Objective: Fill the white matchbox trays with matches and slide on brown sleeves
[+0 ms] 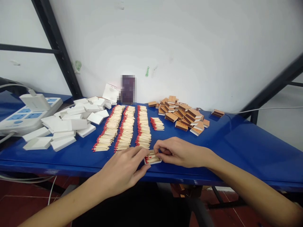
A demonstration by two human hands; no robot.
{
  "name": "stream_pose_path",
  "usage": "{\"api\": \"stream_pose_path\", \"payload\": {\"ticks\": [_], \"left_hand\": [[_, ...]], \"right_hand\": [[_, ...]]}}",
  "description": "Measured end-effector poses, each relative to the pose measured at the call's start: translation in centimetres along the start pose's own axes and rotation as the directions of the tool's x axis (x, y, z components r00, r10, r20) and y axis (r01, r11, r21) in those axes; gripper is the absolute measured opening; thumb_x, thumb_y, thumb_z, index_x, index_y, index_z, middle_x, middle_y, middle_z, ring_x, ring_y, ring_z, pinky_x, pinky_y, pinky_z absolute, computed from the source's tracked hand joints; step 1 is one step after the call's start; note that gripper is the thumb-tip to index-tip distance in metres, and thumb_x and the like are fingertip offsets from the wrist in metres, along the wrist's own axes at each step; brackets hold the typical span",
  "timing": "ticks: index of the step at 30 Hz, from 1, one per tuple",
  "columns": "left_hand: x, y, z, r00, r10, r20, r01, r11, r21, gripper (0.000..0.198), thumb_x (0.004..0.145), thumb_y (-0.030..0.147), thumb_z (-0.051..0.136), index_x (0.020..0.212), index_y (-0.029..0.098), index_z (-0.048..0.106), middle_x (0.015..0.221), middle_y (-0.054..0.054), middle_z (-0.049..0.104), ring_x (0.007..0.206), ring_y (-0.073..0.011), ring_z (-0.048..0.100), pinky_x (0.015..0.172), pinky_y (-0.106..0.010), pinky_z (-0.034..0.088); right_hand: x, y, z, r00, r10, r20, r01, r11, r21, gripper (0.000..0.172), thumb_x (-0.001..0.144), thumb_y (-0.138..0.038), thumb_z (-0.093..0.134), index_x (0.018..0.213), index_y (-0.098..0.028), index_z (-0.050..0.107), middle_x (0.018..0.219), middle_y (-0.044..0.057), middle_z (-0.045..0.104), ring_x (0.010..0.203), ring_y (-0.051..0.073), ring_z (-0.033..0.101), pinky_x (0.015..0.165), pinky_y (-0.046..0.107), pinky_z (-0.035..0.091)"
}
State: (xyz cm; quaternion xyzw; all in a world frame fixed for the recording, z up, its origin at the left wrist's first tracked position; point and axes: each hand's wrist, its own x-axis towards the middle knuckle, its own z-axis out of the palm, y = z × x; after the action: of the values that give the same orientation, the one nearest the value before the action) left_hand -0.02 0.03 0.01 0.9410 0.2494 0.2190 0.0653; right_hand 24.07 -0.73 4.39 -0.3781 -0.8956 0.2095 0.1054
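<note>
A small white matchbox tray point(153, 163) lies near the table's front edge with red-headed matches point(151, 157) inside. My left hand point(129, 165) grips the tray from the left, fingers at its far side and thumb near the front corner. Over the tray's right end, my right hand point(178, 153) is closed in a pinch, its fingertips at the matches; whatever lies between them is hidden. Just beyond stand three long rows of matches, a left row point(110, 127), a middle row point(126, 127) and a right row point(143, 126). A smaller match pile point(157, 124) lies to their right.
White empty trays point(73, 118) are heaped at the left, beside a power strip point(30, 113) with a plugged-in charger point(35, 102). Brown matchbox sleeves point(182, 113) are piled at the right. A blurred dark object point(128, 90) leans on the wall behind the blue table point(224, 151).
</note>
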Motion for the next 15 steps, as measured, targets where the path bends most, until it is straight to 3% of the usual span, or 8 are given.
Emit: {"api": "stream_pose_path", "payload": {"ticks": [7, 15], "left_hand": [[-0.01, 0.0, 0.03, 1.0, 0.002, 0.014, -0.002, 1.0, 0.003, 0.011, 0.099, 0.03, 0.049, 0.105, 0.02, 0.051, 0.105, -0.006, 0.066, 0.09, -0.0239, 0.067, 0.077, -0.039, 0.056], [0.0, -0.1, 0.05, 1.0, 0.011, 0.008, -0.011, 1.0, -0.018, 0.012, 0.099, 0.029, 0.05, 0.108, 0.021, 0.051, 0.105, -0.004, 0.066, 0.088, -0.0231, 0.067, 0.076, -0.039, 0.056]], "right_hand": [[0.1, -0.12, 0.39, 0.994, -0.051, -0.098, 0.051, 0.999, -0.006, 0.008, 0.092, -0.021, 0.053, 0.085, -0.018, 0.056, 0.064, -0.007, 0.041, 0.055, 0.008, 0.034, 0.056, 0.023, 0.028], [0.17, -0.14, 0.81, 0.994, -0.064, -0.091, 0.067, 0.997, 0.032, 0.004, 0.088, -0.02, 0.057, 0.087, -0.019, 0.06, 0.061, -0.008, 0.042, 0.053, 0.008, 0.036, 0.055, 0.022, 0.029]]}}
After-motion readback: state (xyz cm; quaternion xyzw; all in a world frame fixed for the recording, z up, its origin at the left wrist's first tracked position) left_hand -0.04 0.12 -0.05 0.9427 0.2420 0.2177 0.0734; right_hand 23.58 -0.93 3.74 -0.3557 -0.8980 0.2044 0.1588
